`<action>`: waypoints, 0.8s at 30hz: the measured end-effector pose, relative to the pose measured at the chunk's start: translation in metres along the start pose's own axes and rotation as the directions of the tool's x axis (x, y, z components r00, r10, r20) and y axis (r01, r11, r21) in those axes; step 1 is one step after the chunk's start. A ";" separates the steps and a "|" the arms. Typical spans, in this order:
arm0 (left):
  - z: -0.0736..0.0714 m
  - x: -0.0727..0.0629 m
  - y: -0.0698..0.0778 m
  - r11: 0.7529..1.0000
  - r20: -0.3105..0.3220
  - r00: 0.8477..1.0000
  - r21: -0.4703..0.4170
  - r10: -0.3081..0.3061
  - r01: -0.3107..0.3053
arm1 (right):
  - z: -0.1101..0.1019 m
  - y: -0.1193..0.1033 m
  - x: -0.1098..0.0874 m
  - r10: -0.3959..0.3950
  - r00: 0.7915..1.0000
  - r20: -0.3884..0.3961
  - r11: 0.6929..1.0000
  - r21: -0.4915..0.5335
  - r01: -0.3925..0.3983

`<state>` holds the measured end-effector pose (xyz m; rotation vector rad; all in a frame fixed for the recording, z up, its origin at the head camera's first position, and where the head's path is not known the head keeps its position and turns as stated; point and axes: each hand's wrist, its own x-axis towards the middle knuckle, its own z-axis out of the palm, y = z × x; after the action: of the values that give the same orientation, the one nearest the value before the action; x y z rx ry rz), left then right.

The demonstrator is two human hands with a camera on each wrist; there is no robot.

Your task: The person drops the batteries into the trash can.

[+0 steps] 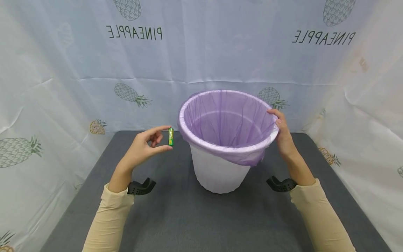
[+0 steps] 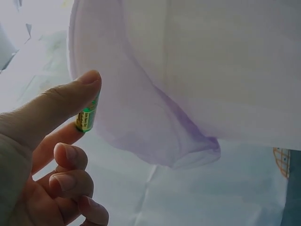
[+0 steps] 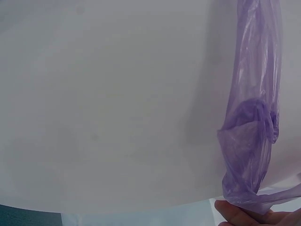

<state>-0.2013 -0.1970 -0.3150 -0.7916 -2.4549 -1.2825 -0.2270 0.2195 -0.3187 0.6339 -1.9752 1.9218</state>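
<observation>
My left hand (image 1: 143, 147) pinches a small green and yellow battery (image 1: 171, 136) by its two ends, upright between thumb and index finger, just left of the bin. In the left wrist view the battery (image 2: 86, 117) is partly covered by the thumb, and the other fingers curl loosely. A white trash bin (image 1: 220, 171) stands in the middle, lined with a thin purple bag (image 1: 204, 127) folded over its rim. At the rim's right side, my right hand (image 1: 284, 136) grips the bin through the bag. Only fingertips (image 3: 230, 214) show below the gathered bag in the right wrist view.
The bin stands on a dark grey table (image 1: 176, 220). Pale curtains (image 1: 201, 52) printed with pineapples hang behind it and along both sides. A black wrist mount (image 1: 141, 186) sits on the left wrist, another (image 1: 281, 184) on the right.
</observation>
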 end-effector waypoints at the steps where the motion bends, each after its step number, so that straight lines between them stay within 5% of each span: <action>1: -0.001 0.001 0.001 1.000 -0.005 1.000 0.002 0.009 -0.009 | 0.000 0.000 0.000 0.001 1.000 -0.001 1.000 0.000 -0.001; 15: -0.010 0.022 0.022 0.995 -0.097 0.993 -0.070 0.070 -0.077 | -0.001 -0.001 0.000 -0.002 1.000 -0.002 1.000 -0.019 0.002; 24: -0.005 0.037 0.029 0.979 -0.059 0.997 -0.196 0.043 -0.054 | -0.001 -0.001 -0.001 0.001 1.000 -0.006 0.999 -0.033 -0.002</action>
<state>-0.2146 -0.1752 -0.2757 -0.8469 -2.2762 -1.5258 -0.2259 0.2202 -0.3177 0.6172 -2.0001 1.8856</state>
